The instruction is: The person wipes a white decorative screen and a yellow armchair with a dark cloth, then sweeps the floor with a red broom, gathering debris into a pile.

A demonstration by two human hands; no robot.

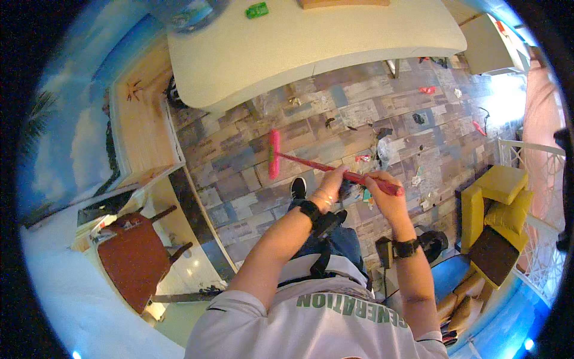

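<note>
Both my hands grip the red handle of a push broom (309,163) that slants across in front of me. My left hand (332,181) is wrapped around the middle of the handle. Closer to the handle's end is my right hand (386,197), closed around it. The broom's pink bristle head (274,154) is out to the left over the wood-patterned floor (242,164); whether it touches the floor I cannot tell. Beneath and beyond my hands lies scattered litter, including a clear plastic piece (384,150) and a red wrapper (362,158).
A long pale table (314,40) curves across the far side, with a green object (257,10) on it. At the left stands a brown-seated chair (134,260). A yellow armchair (497,224) is at the right, near a white lattice railing (538,256). More red litter (427,90) lies farther off.
</note>
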